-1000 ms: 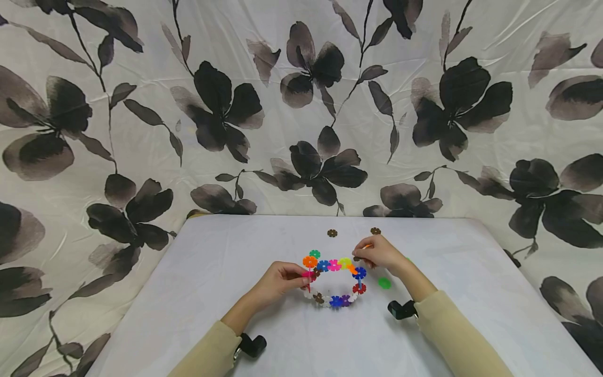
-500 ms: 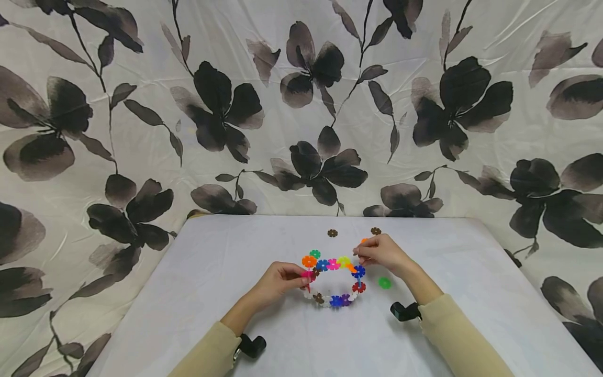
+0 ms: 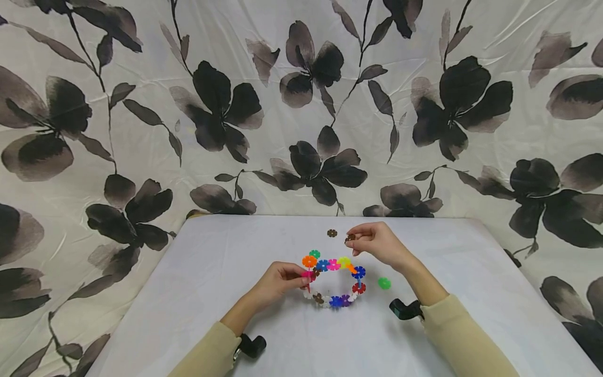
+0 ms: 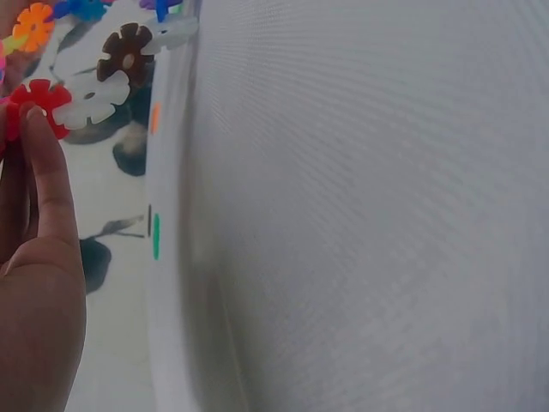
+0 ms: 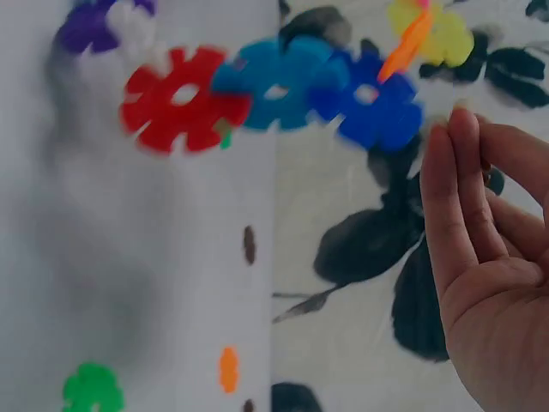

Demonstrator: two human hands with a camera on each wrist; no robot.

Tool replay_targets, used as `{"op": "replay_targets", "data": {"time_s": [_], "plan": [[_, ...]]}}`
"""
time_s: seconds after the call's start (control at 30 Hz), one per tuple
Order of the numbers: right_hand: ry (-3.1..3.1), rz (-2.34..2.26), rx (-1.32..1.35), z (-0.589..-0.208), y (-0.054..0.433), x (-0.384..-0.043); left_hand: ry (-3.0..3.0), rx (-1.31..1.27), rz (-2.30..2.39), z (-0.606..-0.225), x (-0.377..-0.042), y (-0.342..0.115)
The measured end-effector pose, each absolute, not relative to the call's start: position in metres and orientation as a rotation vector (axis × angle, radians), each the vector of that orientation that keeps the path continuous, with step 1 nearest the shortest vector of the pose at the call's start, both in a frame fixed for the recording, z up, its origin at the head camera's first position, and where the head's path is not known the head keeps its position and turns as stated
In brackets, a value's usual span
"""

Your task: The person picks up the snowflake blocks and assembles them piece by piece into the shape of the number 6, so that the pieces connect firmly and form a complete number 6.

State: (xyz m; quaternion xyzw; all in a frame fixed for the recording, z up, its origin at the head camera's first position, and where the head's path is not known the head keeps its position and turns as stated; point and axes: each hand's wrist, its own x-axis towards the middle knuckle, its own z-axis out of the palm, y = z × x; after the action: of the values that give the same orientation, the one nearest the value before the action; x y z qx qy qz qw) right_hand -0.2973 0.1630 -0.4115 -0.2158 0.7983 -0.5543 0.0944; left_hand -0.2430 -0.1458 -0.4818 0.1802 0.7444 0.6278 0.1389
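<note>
A loop of interlocking plastic snowflake discs in many colours stands over the table in the head view; its blue disc (image 3: 358, 272) and yellow disc (image 3: 344, 262) are on the right part. On the loop's left side, my left hand (image 3: 282, 277) pinches a red disc (image 4: 39, 107) between thumb and fingers. A clear disc (image 4: 93, 101) and a brown disc (image 4: 127, 53) join on beside it. Up behind the loop, my right hand (image 3: 379, 241) pinches a loose brown snowflake disc (image 3: 350, 239) at its fingertips, apart from the loop. That disc is mostly hidden in the right wrist view.
On the white table (image 3: 292, 340) lie a loose brown disc (image 3: 332, 233) at the back and a green disc (image 3: 384, 283) right of the loop. An orange disc (image 5: 228, 369) lies there too, in the right wrist view. Behind the table hangs a floral cloth (image 3: 311, 115).
My right hand has risen and moved a little left and away with the brown disc, now covering the spot of loose discs seen earlier. My left hand and the loop have barely moved.
</note>
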Motion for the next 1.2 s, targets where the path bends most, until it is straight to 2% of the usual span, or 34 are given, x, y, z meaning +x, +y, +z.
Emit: {"op": "replay_targets", "data": {"time_s": [0.23,0.5,1.2], "plan": [[2.398,-1.509,-0.953,-0.388,0.139,-0.279,2.140,0.557,1.813,-0.480,-0.242,-0.145],[2.442,-1.383,-1.146,-0.382,0.122,-0.273,2.118,0.581,1.814,-0.478,-0.242,-0.145],[2.363,-1.190,-1.307,-0.367,0.102,-0.269,2.121,0.629,1.808,-0.478,-0.241,-0.142]]}}
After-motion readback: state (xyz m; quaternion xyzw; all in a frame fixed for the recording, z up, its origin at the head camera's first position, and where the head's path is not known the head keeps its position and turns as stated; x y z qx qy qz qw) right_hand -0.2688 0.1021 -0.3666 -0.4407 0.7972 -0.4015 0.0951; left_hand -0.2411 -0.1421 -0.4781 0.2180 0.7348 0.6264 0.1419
